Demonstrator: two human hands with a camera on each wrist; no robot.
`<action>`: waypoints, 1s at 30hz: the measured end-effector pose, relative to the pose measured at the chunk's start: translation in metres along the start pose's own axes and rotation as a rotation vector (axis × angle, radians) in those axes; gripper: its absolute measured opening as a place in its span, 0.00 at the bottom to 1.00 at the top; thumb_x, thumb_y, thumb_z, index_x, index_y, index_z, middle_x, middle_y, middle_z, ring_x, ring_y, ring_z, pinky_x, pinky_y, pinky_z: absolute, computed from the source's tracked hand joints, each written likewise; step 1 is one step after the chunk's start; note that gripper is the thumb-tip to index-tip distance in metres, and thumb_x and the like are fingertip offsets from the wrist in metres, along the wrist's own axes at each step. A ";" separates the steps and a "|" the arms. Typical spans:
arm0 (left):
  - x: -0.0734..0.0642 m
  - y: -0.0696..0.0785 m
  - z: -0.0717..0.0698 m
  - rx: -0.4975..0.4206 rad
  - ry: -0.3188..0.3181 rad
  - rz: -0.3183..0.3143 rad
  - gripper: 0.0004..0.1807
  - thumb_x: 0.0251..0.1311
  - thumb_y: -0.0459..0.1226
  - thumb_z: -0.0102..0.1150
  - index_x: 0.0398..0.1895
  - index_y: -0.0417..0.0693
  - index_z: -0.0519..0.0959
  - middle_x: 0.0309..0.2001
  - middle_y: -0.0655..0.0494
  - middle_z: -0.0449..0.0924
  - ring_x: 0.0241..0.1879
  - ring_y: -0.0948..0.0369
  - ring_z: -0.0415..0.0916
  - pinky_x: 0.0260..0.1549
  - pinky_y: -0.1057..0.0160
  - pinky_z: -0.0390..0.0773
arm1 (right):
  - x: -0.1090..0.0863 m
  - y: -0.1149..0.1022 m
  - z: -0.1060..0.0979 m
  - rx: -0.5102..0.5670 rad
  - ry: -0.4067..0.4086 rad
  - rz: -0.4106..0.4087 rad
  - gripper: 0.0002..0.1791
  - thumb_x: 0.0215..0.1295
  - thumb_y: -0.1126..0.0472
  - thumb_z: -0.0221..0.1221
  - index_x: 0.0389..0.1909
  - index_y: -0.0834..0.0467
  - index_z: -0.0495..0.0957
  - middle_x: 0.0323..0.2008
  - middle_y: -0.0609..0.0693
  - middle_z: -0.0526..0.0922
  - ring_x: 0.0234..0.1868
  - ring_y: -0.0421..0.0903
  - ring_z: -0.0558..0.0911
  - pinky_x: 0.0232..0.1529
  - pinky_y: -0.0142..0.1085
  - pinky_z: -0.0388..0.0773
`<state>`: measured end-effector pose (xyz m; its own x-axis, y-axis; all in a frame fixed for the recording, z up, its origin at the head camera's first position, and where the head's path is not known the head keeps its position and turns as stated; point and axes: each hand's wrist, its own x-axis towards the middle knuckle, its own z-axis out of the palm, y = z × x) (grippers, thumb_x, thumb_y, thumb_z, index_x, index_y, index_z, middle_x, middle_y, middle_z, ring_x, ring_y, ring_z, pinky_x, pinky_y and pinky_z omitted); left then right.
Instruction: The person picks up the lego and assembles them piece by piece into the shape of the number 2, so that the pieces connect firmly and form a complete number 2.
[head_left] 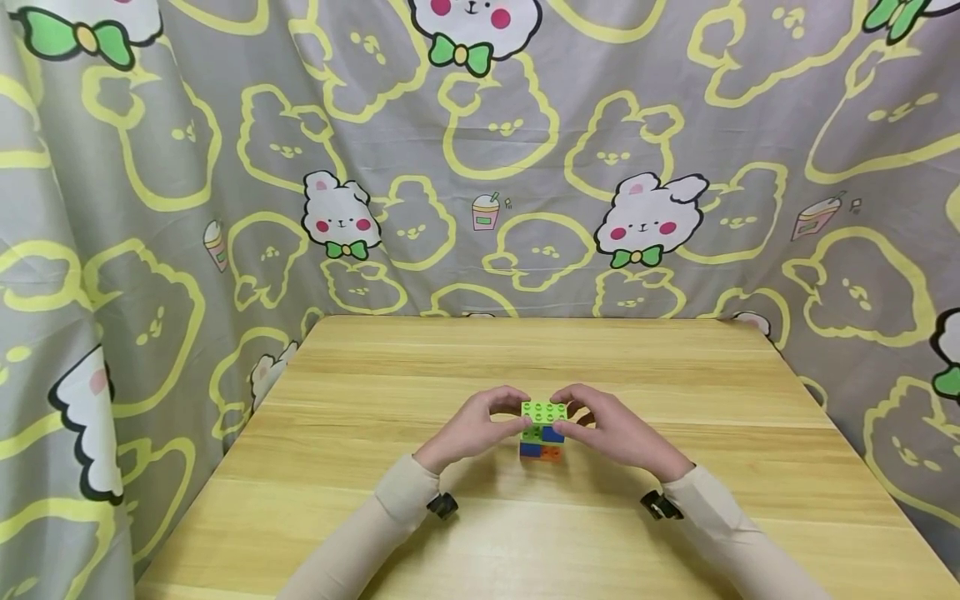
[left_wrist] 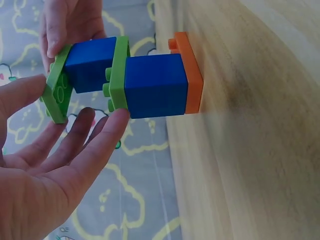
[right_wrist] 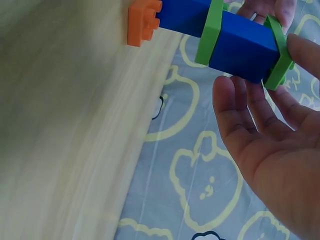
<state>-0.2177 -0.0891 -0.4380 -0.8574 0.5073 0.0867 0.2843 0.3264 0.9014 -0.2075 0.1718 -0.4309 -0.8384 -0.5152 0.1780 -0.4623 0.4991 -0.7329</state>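
Note:
A small stack of toy building bricks stands in front of me. Its base is a flat orange brick (right_wrist: 140, 22) on the table, with a blue brick (left_wrist: 156, 85) over the left part. Above that lies a flat green brick (left_wrist: 119, 75), then a second blue brick (right_wrist: 245, 47) toward the right. Topmost is another flat green brick (head_left: 543, 410), which looks slightly tilted in the left wrist view. My left hand (head_left: 480, 423) holds its left end between thumb and fingers, one fingertip close by the middle green brick. At the other end, my right hand (head_left: 617, 427) pinches the same top brick.
The wooden table (head_left: 375, 358) extends around the stack on every side. A grey patterned curtain (head_left: 540, 200) hangs behind the table and along its sides. Dark wrist cameras (head_left: 442, 505) sit on both sleeves.

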 end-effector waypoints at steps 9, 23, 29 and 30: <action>-0.001 0.000 0.000 -0.018 -0.005 -0.029 0.19 0.68 0.45 0.65 0.59 0.49 0.80 0.52 0.55 0.84 0.56 0.56 0.79 0.49 0.62 0.82 | -0.005 0.011 0.002 0.128 -0.084 0.050 0.24 0.78 0.46 0.55 0.68 0.51 0.71 0.66 0.52 0.75 0.59 0.55 0.81 0.54 0.48 0.81; 0.000 0.000 0.001 -0.092 -0.015 -0.033 0.19 0.69 0.42 0.65 0.59 0.46 0.79 0.51 0.50 0.82 0.54 0.54 0.79 0.48 0.53 0.85 | -0.009 0.014 0.009 0.274 -0.178 0.103 0.26 0.83 0.48 0.45 0.77 0.46 0.58 0.65 0.62 0.75 0.52 0.59 0.86 0.58 0.59 0.78; 0.000 -0.001 0.001 -0.094 -0.026 -0.029 0.18 0.69 0.42 0.64 0.58 0.45 0.79 0.51 0.49 0.82 0.54 0.55 0.79 0.47 0.58 0.85 | -0.009 0.017 0.008 0.281 -0.172 0.105 0.25 0.82 0.48 0.47 0.75 0.43 0.62 0.66 0.61 0.75 0.53 0.58 0.85 0.57 0.57 0.79; 0.000 -0.001 0.001 -0.095 -0.027 -0.029 0.18 0.69 0.42 0.64 0.58 0.45 0.79 0.51 0.50 0.82 0.54 0.55 0.79 0.47 0.59 0.85 | -0.010 0.017 0.008 0.286 -0.174 0.110 0.25 0.82 0.48 0.47 0.76 0.43 0.62 0.66 0.61 0.74 0.53 0.58 0.85 0.58 0.57 0.79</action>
<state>-0.2172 -0.0887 -0.4397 -0.8525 0.5204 0.0496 0.2164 0.2650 0.9397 -0.2050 0.1794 -0.4505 -0.8054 -0.5926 -0.0084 -0.2522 0.3556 -0.9000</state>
